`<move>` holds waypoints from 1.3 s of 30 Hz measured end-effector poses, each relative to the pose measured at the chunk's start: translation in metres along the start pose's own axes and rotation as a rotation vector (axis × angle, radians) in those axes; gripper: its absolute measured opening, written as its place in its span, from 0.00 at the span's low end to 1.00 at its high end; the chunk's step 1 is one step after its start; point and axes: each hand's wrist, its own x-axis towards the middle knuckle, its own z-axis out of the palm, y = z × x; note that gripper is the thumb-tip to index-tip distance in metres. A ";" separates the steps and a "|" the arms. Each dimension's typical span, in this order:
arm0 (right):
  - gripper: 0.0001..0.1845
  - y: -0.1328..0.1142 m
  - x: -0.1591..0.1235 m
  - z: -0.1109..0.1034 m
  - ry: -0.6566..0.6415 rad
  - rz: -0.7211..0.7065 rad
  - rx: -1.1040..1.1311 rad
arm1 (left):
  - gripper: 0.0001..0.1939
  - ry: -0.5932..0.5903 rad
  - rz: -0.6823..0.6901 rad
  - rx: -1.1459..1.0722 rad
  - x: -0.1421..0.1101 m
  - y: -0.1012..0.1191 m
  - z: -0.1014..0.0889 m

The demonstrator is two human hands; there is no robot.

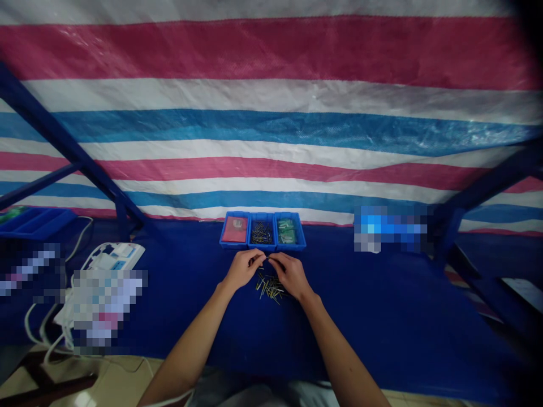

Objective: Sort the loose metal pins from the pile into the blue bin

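My left hand [245, 268] and my right hand [291, 273] meet above the blue tabletop, fingertips pinched close together. Between them shows a tiny, thin dark piece [267, 258], pin-like; its exact kind is too small to tell. Just below the hands lies a loose pile of thin metal pins [270, 288], silvery and yellowish, pointing in many directions. Right behind my fingers stands the middle blue bin [262, 245], holding more dark and yellowish pins.
The left bin [233, 246] holds a pink-red piece; the right bin [292, 247] holds green and whitish pieces. A white power strip [133, 257] with cables lies at left. Blue frame posts [85, 158] flank the table [360, 316], and a striped tarp [271, 130] hangs behind.
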 end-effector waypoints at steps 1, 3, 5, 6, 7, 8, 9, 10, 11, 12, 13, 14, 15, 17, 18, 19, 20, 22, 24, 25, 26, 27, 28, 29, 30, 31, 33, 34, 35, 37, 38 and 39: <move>0.12 0.000 0.000 0.000 -0.002 0.000 0.000 | 0.16 -0.002 -0.001 0.001 0.000 0.000 0.000; 0.12 -0.001 0.000 -0.001 -0.010 0.002 0.001 | 0.15 -0.005 -0.001 0.002 0.000 0.000 0.000; 0.12 -0.001 0.000 -0.002 -0.020 0.003 0.001 | 0.14 -0.004 0.005 0.009 0.000 0.000 0.001; 0.12 -0.001 0.000 -0.002 -0.023 0.003 0.000 | 0.14 -0.004 0.009 0.015 -0.001 0.000 0.001; 0.12 -0.001 0.000 -0.002 -0.024 0.002 -0.001 | 0.13 -0.005 0.013 0.021 -0.001 0.000 0.001; 0.12 -0.002 0.000 -0.002 -0.025 0.001 -0.003 | 0.13 -0.007 0.016 0.026 -0.001 0.000 0.001; 0.12 -0.002 0.000 -0.002 -0.025 -0.001 -0.005 | 0.13 -0.010 0.017 0.028 -0.001 -0.001 0.001; 0.12 -0.002 0.000 -0.002 -0.024 -0.002 -0.007 | 0.13 -0.014 0.018 0.028 -0.001 -0.001 0.001; 0.12 -0.002 0.000 -0.002 -0.022 -0.005 -0.008 | 0.13 -0.018 0.018 0.026 -0.001 -0.001 0.001; 0.12 -0.002 0.000 -0.002 -0.021 -0.006 -0.009 | 0.13 -0.021 0.017 0.025 -0.001 0.000 0.001; 0.12 -0.002 0.000 -0.002 -0.020 -0.006 -0.010 | 0.13 -0.025 0.017 0.024 -0.001 0.000 0.001; 0.13 -0.002 0.000 -0.002 -0.018 -0.007 -0.012 | 0.14 -0.029 0.017 0.024 -0.001 0.000 0.001; 0.13 -0.003 0.000 -0.002 -0.016 -0.007 -0.014 | 0.14 -0.032 0.017 0.026 -0.001 0.000 0.000; 0.13 -0.003 0.001 -0.003 -0.006 -0.008 -0.015 | 0.15 -0.037 0.017 0.029 -0.001 0.001 0.000; 0.13 -0.004 0.001 -0.003 0.001 -0.010 -0.013 | 0.15 -0.038 0.018 0.030 -0.001 0.001 0.000; 0.13 -0.004 0.001 -0.003 0.008 -0.013 -0.009 | 0.16 -0.039 0.019 0.031 -0.001 0.001 0.000; 0.13 -0.004 0.002 -0.003 0.012 -0.016 -0.005 | 0.16 -0.040 0.021 0.033 -0.001 0.001 0.000; 0.13 -0.004 0.002 -0.003 0.016 -0.022 0.000 | 0.16 -0.042 0.023 0.039 -0.001 0.001 0.000; 0.13 -0.004 0.001 -0.002 0.018 -0.029 0.003 | 0.16 -0.044 0.023 0.048 -0.001 0.001 0.000; 0.13 -0.003 0.001 -0.001 0.020 -0.032 0.005 | 0.16 -0.045 0.022 0.052 -0.001 0.001 0.000; 0.13 -0.003 0.001 -0.001 0.024 -0.034 0.007 | 0.16 -0.044 0.022 0.056 -0.001 0.001 0.000; 0.12 -0.003 0.001 0.000 0.028 -0.034 0.010 | 0.15 -0.044 0.022 0.058 0.000 0.001 0.000; 0.12 -0.003 0.001 0.000 0.032 -0.033 0.012 | 0.15 -0.044 0.023 0.058 0.000 0.001 0.000; 0.11 -0.003 0.001 0.001 0.035 -0.030 0.015 | 0.15 -0.043 0.024 0.056 0.000 0.001 0.000; 0.11 -0.003 0.000 0.001 0.033 -0.027 0.017 | 0.14 -0.043 0.026 0.054 0.000 0.001 0.000; 0.11 -0.003 0.000 0.001 0.029 -0.024 0.017 | 0.14 -0.042 0.029 0.051 0.000 0.000 0.000; 0.10 -0.003 0.000 0.001 0.016 -0.018 0.012 | 0.13 -0.041 0.036 0.043 0.000 0.001 0.000; 0.10 -0.003 0.000 0.001 0.009 -0.016 0.006 | 0.13 -0.041 0.039 0.038 0.000 0.001 0.000; 0.11 -0.003 0.000 0.001 0.003 -0.015 -0.003 | 0.13 -0.042 0.042 0.034 0.000 0.001 0.000; 0.11 -0.004 0.000 0.001 -0.005 -0.016 -0.023 | 0.14 -0.044 0.043 0.028 0.000 0.002 0.000; 0.11 -0.004 0.000 0.001 -0.010 -0.017 -0.034 | 0.14 -0.045 0.043 0.028 0.000 0.002 0.000; 0.11 -0.004 0.000 0.000 -0.014 -0.018 -0.043 | 0.15 -0.045 0.042 0.030 0.000 0.002 0.000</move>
